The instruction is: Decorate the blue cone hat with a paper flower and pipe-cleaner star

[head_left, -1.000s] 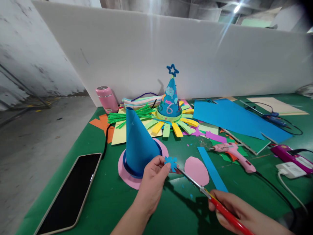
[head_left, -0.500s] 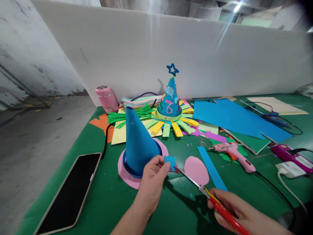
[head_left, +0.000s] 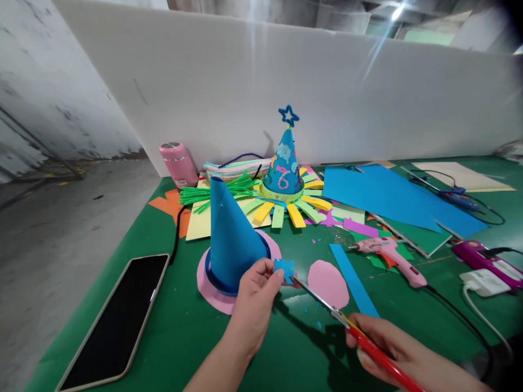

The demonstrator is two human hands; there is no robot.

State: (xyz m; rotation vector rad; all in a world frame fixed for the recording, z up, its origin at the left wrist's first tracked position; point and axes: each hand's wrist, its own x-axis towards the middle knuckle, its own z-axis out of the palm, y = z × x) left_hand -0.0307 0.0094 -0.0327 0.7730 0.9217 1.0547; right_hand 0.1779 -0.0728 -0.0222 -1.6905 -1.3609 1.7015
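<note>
Small blue paper cutout (head_left: 285, 269) with notched edge, at the tips of slanted, red-handled scissors (head_left: 336, 313)

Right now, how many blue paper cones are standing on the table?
2. One plain cone stands just beyond the left hand, with pink paper around its base. One decorated cone, topped by a star, stands farther back.

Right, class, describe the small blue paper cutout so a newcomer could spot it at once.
On the green table stands a plain blue cone. Right of its base in the picture, the left hand pinches a small blue cutout. Its notched, flower-like outline sets it apart from the straight-edged blue strip lying farther right.
</note>
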